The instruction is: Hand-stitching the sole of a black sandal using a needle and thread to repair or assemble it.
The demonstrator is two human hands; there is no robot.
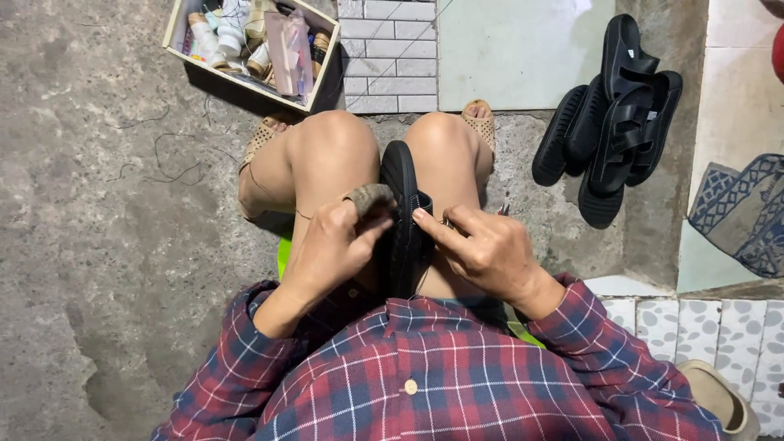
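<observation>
The black sandal (406, 214) stands on edge, wedged between our two bare knees, its sole running away from us towards the tiled step. Our left hand (333, 245) comes in from the lower left with the forearm angled up across the thigh, the wrist bent and the fingers curled. It is clenched on a small grey-brown pad (369, 197), pressing it against the sandal's left side near the upper rim. Our right hand (488, 249) reaches in from the right with the wrist raised; its forefinger lies stretched along the sandal's right edge, touching it, while the other fingers are folded in. Whether they pinch a needle or thread we cannot tell. A pile of black sandals (608, 114) lies well apart to the right, and an open box of supplies (255, 45) sits ahead on the concrete.
</observation>
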